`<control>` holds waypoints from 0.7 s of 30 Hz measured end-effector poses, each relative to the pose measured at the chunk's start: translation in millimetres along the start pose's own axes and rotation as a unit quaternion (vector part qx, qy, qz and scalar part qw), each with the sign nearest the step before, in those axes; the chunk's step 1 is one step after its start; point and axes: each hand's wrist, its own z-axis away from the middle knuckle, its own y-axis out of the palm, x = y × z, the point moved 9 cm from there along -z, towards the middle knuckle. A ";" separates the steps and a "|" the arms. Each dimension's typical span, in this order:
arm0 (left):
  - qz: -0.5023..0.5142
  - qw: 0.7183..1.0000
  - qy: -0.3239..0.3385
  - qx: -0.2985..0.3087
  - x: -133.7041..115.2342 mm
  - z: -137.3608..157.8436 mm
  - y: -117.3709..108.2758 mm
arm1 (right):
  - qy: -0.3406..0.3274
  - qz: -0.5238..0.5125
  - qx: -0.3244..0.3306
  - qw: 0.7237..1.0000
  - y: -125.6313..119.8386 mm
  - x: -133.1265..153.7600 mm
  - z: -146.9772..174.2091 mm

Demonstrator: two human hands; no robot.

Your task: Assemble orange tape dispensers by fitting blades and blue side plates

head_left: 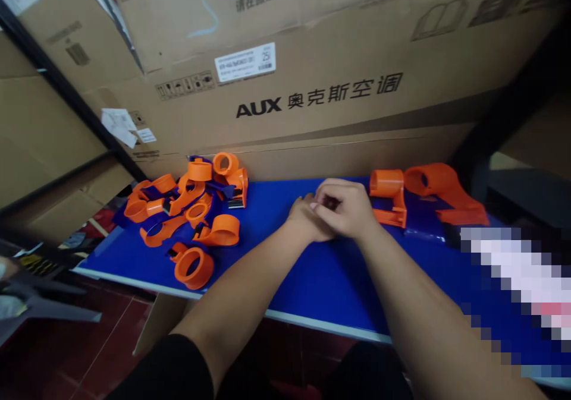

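Note:
My left hand (308, 220) rests low over the blue tabletop (321, 281), its fingers mostly hidden from me. Across it lies my right hand (350, 207), with curled fingers and the thumb and fingertips close together against the back of the left hand. Whatever sits between those fingertips, if anything, is too hidden to make out. Nearest to the right hand is an orange tape dispenser (388, 183). Another orange tape dispenser (455, 189) lies further right, beside dark blue parts (422, 213).
Several orange tape dispensers (194, 267) with dark blue parts are heaped on the left of the table. A large cardboard box (187, 126) stands upright along the back edge. Dark frame posts (75, 97) flank the table. A grey stool (49, 305) is at lower left.

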 end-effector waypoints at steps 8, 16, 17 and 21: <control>-0.090 0.979 -0.158 -0.094 110.0 163.4 -54.3 | -0.006 0.011 0.015 1.000 9.4 -2.3 -1.3; -0.061 0.992 -0.106 -0.019 167.8 171.9 -27.2 | 0.008 0.019 0.039 0.999 21.1 -15.0 1.1; -0.058 0.994 -0.095 -0.018 169.8 168.9 -26.8 | 0.010 0.019 0.044 0.999 22.2 -15.7 1.3; -0.060 0.996 -0.062 -0.020 174.5 161.4 -29.8 | 0.016 0.018 0.053 0.998 23.8 -16.0 1.5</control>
